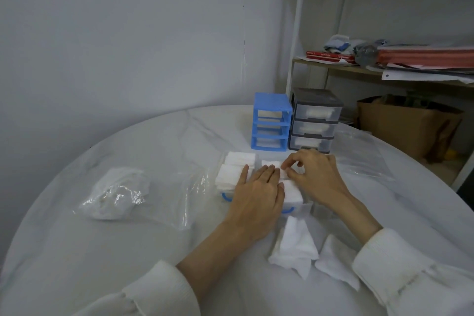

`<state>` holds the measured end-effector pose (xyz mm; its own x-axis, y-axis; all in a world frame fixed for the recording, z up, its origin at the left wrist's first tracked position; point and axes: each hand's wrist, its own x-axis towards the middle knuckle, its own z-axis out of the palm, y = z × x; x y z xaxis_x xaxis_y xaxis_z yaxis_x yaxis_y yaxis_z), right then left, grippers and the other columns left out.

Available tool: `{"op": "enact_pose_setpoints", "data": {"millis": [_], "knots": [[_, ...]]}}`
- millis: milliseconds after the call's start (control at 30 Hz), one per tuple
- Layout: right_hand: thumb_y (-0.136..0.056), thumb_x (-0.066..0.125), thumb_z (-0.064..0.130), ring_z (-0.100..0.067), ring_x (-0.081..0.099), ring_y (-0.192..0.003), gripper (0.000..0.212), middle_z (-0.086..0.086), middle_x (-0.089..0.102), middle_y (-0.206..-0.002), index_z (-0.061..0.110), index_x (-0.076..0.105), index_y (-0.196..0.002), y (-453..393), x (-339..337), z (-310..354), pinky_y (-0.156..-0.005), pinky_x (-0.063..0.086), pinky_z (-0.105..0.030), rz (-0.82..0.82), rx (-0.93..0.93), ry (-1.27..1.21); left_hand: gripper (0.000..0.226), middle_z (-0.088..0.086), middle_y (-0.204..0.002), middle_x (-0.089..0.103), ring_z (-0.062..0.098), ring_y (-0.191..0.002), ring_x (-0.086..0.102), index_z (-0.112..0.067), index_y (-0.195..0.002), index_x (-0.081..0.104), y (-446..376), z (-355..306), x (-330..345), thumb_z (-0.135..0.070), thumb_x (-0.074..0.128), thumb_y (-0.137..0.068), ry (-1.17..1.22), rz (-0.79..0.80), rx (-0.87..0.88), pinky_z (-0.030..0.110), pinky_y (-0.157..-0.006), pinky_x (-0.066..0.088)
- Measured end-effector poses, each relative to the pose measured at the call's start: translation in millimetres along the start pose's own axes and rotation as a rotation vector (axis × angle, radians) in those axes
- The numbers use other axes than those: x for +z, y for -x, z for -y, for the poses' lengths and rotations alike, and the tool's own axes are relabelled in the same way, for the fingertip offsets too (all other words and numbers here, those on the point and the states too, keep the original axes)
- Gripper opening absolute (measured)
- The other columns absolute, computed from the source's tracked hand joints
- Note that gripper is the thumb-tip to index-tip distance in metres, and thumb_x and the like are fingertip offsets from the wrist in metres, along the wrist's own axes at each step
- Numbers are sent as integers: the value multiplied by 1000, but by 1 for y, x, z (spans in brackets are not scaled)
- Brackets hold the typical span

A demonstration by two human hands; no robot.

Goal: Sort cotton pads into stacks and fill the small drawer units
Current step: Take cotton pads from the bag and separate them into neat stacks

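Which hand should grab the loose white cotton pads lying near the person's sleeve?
Probably the right hand: the loose white cotton pads lie on its side, near its sleeve. It pinches a pad now, while the left hand rests flat, fingers straight, on the filled drawers.

Office or storeroom: shelf (341,68) with folders (423,56), cardboard box (405,126).

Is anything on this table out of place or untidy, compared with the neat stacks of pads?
Yes. The loose pads near the right sleeve lie crumpled and fanned out, not stacked. The blue drawer unit stands with its drawers removed, frame open.
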<state>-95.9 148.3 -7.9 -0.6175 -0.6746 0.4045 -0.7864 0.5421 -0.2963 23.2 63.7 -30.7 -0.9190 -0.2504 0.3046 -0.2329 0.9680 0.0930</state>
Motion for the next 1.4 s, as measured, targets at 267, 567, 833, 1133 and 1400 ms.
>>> {"op": "enact_pose_setpoints", "data": {"millis": [267,567,833,1133,1400], "knots": [[-87,60,16,-11,54,-99,14,7,64,-104,24,66,-97,-2,-13,-3,-100,34,-38,-43,-43,-164,64,-1,-155,25,9,-143,16,-15,-149,21,2,-2,-18,-35,0,-92,146,-71,13,29,-116,-3],[-84,60,3,-1,55,-70,22,9,65,-82,24,64,-81,48,-58,-4,-65,40,-6,36,-207,-315,24,-11,-103,51,1,-89,47,-14,-112,58,43,-12,-31,-7,44,-94,520,-187,173,8,-80,35],[-83,61,17,-8,56,-71,11,12,64,-79,27,66,-84,93,-61,-10,-70,50,-26,319,-245,-196,39,-9,-113,54,8,-89,49,-23,-120,52,64,-20,-21,-39,62,-86,432,-35,-57,20,-79,38],[-79,69,41,-6,49,-82,30,9,52,-95,30,57,-104,99,-65,-13,-75,44,-21,530,-78,-83,26,-3,-91,57,16,-83,51,-17,-86,53,68,-28,-22,-40,66,-82,359,23,-123,28,-73,41],[-79,72,28,-14,53,-71,28,3,60,-82,27,45,-87,91,-68,-9,-62,42,-20,462,14,-316,23,-5,-62,57,2,-53,50,-19,-70,51,61,-24,-32,0,56,-80,756,-213,-222,13,-50,38]]}}
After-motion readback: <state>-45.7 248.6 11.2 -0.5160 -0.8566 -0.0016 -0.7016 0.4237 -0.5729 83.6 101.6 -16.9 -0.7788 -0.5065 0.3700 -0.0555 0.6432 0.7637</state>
